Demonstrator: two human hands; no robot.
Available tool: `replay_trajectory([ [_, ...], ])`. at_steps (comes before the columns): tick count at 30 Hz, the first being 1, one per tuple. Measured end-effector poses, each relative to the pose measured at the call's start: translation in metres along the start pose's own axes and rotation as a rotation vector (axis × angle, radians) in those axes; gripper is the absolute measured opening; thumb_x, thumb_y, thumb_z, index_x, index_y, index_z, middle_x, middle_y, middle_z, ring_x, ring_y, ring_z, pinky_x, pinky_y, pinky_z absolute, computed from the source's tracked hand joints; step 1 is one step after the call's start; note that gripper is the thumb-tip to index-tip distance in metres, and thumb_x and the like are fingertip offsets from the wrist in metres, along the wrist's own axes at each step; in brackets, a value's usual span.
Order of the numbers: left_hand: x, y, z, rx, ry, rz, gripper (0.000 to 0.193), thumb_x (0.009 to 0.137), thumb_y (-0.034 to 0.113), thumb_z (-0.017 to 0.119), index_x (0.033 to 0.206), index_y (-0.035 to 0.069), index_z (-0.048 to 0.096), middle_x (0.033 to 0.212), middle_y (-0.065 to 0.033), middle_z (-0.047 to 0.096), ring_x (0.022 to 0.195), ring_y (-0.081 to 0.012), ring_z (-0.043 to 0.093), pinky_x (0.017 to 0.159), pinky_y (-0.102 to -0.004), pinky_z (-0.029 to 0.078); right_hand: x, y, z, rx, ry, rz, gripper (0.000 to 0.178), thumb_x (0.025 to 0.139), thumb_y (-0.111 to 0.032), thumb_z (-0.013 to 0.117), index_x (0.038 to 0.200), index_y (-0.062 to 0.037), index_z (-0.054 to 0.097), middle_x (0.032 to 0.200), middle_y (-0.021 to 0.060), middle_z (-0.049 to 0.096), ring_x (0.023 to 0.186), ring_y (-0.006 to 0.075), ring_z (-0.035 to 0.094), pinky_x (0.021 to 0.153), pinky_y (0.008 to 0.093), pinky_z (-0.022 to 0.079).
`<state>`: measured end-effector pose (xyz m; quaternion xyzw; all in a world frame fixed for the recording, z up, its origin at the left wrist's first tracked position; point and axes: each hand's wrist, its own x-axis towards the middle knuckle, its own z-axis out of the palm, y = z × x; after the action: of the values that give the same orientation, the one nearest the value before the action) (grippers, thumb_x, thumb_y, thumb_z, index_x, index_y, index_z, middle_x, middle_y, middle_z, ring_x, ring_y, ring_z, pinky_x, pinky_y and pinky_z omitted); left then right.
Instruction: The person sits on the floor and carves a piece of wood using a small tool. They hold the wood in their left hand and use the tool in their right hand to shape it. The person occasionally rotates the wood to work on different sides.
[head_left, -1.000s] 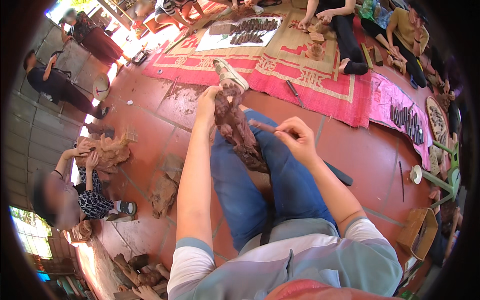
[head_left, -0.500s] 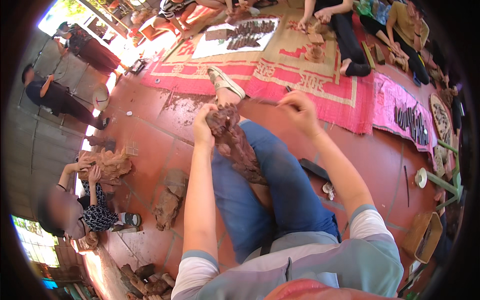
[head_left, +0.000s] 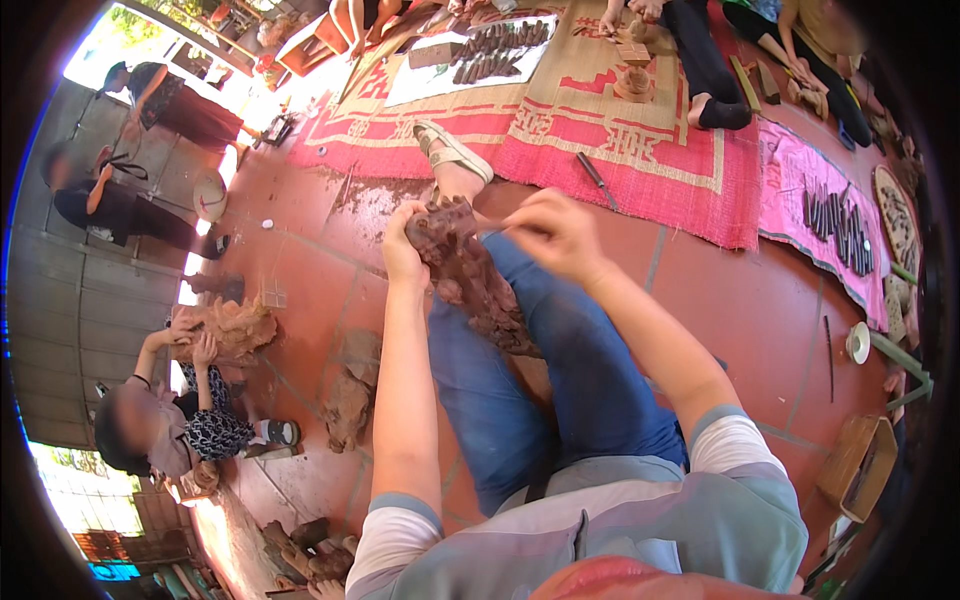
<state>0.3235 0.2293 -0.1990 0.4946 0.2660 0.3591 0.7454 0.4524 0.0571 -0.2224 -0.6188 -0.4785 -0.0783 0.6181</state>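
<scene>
A dark brown carved piece [head_left: 475, 275], rough and knobbly, lies slantwise across my legs in blue trousers; whether it is wood or clay I cannot tell. My left hand [head_left: 406, 245] is closed on the left side of its far end. Just right of that end, my right hand [head_left: 555, 235] is closed, its fingers pinched and slightly blurred. Something thin seems to reach from those fingers toward the carving, too faint to name. A dark-handled tool [head_left: 592, 175] lies on the edge of the red patterned mat [head_left: 640, 205], beyond my right hand.
A pink cloth [head_left: 790, 190] with several dark tools lies at the right, near a wooden box [head_left: 858, 468]. Brown carvings [head_left: 350, 400] rest on the tiles to my left. Another person's hands [head_left: 195, 340] hold a lighter carving [head_left: 235, 330]. People sit beyond the mat.
My right hand has come left and slightly nearer, from out over the tiles to beside the carving. My left hand keeps its hold. The view has shifted a little.
</scene>
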Motion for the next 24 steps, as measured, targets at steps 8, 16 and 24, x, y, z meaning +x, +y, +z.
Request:
replay_trajectory([
  [8,0.000,-0.004,-0.004,-0.040,0.051,0.094,0.022,0.087,0.022,0.042,0.082,0.006,0.055,0.081,-0.0023,0.055,0.076,-0.0131,0.054,0.073,-0.0258,0.043,-0.001,0.088,-0.025,-0.189,-0.047,0.020,0.017,0.072,-0.017,0.071,0.088,-0.0199,0.068,0.080,-0.0021,0.059,0.066,0.0175,0.061,0.055,0.0293,0.049],
  [16,-0.011,-0.005,0.000,0.039,-0.079,0.111,0.025,0.087,0.024,0.041,0.082,0.005,0.055,0.080,-0.0041,0.057,0.073,-0.0132,0.054,0.069,-0.0266,0.044,0.029,0.017,0.012,-0.084,-0.299,-0.373,0.020,0.069,-0.009,0.072,0.087,-0.0169,0.069,0.084,0.0012,0.060,0.068,0.0202,0.061,0.056,0.0292,0.049],
  [24,-0.010,-0.012,-0.009,0.100,-0.015,0.244,0.026,0.085,0.024,0.042,0.078,0.005,0.058,0.079,-0.0046,0.058,0.075,-0.0131,0.055,0.072,-0.0250,0.043,0.017,0.075,-0.046,-0.124,-0.024,0.070,0.008,0.071,-0.004,0.070,0.077,-0.0062,0.067,0.071,0.0072,0.057,0.066,0.0175,0.057,0.055,0.0284,0.045],
])
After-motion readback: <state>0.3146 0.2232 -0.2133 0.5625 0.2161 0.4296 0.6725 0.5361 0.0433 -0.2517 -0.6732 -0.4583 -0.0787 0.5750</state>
